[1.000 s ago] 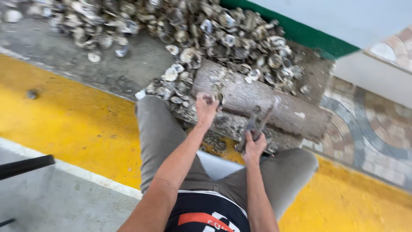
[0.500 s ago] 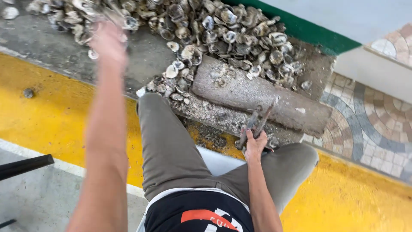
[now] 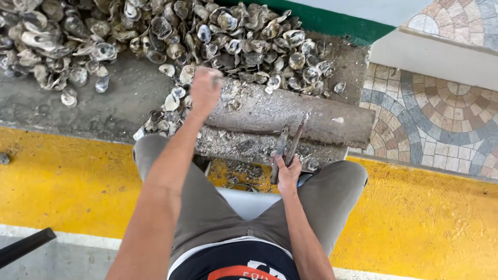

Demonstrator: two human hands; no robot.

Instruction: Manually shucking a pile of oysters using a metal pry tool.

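The long, dark, rust-coloured metal shucking tool (image 3: 288, 146) is sitting in the right hand (image 3: 287, 173), whose fingers are clamped round its lower end. Its upper end is slanting up and away over the rough grey concrete block (image 3: 311, 115) lying across the front of the person's knees. The left hand (image 3: 205, 87) is reaching forward over the near end of that block, its fingers curled together. It is blurred, so whether it is holding a shell cannot be told. Just beyond it, the wide heap of grey and white oyster shells (image 3: 171, 31) is spreading across the dark wet ground, with loose shells lying near the block. The person is sitting in grey trousers (image 3: 207, 207) above a yellow-painted floor strip (image 3: 57, 181). To the right, a patterned mosaic tile floor (image 3: 430, 114) is showing.
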